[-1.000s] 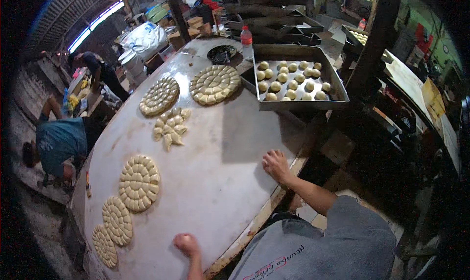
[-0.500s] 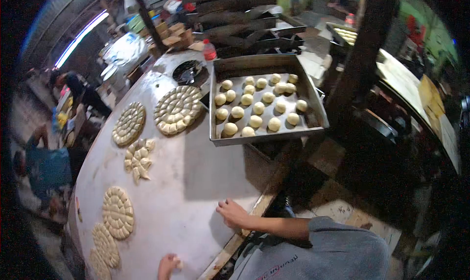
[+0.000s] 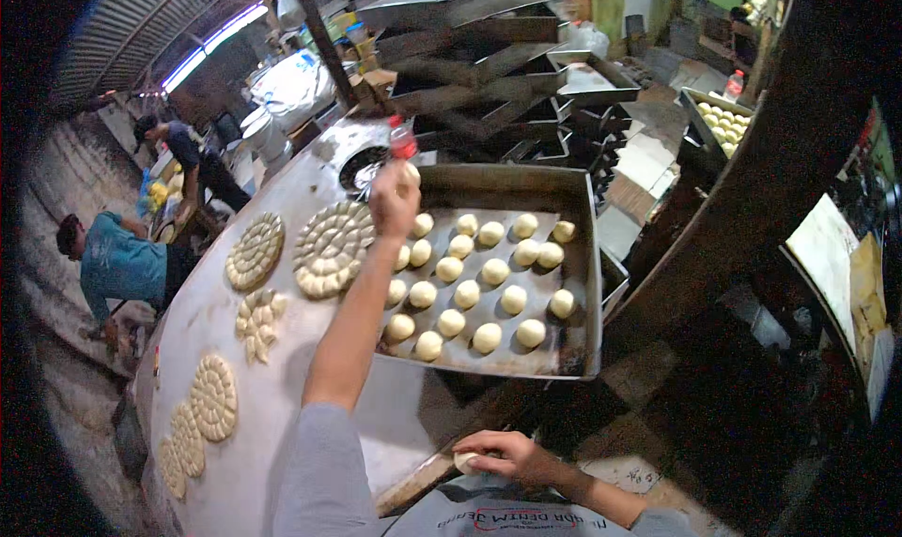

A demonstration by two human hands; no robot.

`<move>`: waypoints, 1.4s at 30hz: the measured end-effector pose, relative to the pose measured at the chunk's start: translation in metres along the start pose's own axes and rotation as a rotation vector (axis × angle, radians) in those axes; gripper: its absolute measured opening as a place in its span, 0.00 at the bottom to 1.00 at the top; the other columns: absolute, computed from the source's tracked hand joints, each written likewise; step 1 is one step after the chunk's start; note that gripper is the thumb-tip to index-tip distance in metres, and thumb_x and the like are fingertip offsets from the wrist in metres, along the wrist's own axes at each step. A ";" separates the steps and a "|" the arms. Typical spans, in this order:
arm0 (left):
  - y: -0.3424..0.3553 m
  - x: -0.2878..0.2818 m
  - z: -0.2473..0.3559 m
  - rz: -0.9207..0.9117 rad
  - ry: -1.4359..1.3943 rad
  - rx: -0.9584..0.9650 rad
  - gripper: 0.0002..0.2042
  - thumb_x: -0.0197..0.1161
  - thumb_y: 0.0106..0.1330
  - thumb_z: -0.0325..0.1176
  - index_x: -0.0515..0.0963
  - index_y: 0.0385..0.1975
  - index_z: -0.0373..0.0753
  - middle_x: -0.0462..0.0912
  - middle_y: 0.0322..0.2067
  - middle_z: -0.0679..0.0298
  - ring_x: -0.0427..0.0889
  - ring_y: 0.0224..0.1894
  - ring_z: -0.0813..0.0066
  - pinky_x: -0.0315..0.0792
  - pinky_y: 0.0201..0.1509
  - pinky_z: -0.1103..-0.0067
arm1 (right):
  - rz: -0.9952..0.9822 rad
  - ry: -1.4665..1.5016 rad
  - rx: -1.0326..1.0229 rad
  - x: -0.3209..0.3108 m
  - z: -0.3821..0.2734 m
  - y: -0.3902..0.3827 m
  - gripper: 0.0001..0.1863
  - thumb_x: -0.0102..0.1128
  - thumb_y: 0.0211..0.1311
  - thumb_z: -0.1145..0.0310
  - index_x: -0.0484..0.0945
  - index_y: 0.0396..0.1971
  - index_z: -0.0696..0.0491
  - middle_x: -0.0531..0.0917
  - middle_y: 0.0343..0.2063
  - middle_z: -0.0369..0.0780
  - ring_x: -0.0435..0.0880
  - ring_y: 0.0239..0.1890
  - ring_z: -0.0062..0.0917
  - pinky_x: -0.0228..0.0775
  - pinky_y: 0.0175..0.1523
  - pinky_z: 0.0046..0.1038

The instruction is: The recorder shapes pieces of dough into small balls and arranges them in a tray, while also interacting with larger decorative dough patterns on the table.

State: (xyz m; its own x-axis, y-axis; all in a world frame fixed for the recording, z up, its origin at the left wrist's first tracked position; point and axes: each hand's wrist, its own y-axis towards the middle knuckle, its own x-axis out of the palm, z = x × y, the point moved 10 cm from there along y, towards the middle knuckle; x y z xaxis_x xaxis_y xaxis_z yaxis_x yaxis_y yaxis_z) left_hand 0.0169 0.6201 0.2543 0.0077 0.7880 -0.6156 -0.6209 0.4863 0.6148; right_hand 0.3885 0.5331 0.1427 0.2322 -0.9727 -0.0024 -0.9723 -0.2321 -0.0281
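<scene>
I am seeing a pale dough ball (image 3: 411,172) peeking out at the fingertips of the left hand (image 3: 395,201), whose fingers are curling closed about it and hiding part of it from me. A second dough ball (image 3: 465,462) is showing under the right hand (image 3: 507,455), whose fingers are bending over it in a loose, half-closed grasp; I am not able to tell whether this ball is touching anything below. The left hand is hovering by the rear left corner of a deep metal baking tray (image 3: 507,185), and its forearm is covering the tray's left wall. Inside that tray, to the right of the left hand and beyond the right one, many round dough balls (image 3: 495,272) are sitting in loose rows, a few of them touching. Just beyond the left hand a red-labelled bottle (image 3: 403,140) is standing, with a dark round pan (image 3: 362,172) lying beside it. To the left of the left forearm, segmented dough rounds (image 3: 255,251) and a cluster of loose dough pieces (image 3: 259,325) are resting on the white tabletop (image 3: 404,424). Farther beyond both hands, a stack of dark trays (image 3: 470,77) is rising, and well off to the left two co-workers (image 3: 127,260) are bending over.
</scene>
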 end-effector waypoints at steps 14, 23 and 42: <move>-0.316 -0.176 -0.112 0.235 -0.326 -0.696 0.16 0.54 0.63 0.25 0.67 0.50 0.31 0.76 0.45 0.55 0.74 0.50 0.72 0.67 0.53 0.78 | 1.111 -1.020 -0.296 -0.344 -0.150 0.182 0.19 0.63 0.49 0.64 0.73 0.38 0.59 0.78 0.31 0.49 0.79 0.34 0.36 0.71 0.40 0.36; -0.623 -0.316 -0.158 0.473 0.120 -1.078 0.16 0.55 0.59 0.24 0.69 0.48 0.32 0.77 0.33 0.61 0.74 0.31 0.77 0.70 0.35 0.82 | 0.408 -1.552 0.391 -0.265 0.014 0.330 0.09 0.55 0.46 0.68 0.79 0.25 0.58 0.80 0.27 0.50 0.79 0.32 0.43 0.72 0.39 0.40; -0.395 -0.321 -0.497 0.561 0.432 -1.203 0.19 0.54 0.58 0.49 0.74 0.36 0.37 0.73 0.41 0.51 0.68 0.51 0.57 0.61 0.53 0.62 | 0.757 -1.037 0.101 -0.216 -0.047 0.274 0.15 0.58 0.54 0.65 0.78 0.37 0.60 0.82 0.32 0.42 0.80 0.36 0.25 0.69 0.43 0.25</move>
State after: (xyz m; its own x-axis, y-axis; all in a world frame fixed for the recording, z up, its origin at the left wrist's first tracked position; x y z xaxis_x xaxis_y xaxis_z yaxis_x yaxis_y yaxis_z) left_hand -0.1295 -0.0126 -0.0358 -0.5659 0.4828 -0.6683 -0.7466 -0.6440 0.1670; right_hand 0.0712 0.6790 0.1825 -0.4169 -0.3887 -0.8217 -0.8746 0.4177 0.2461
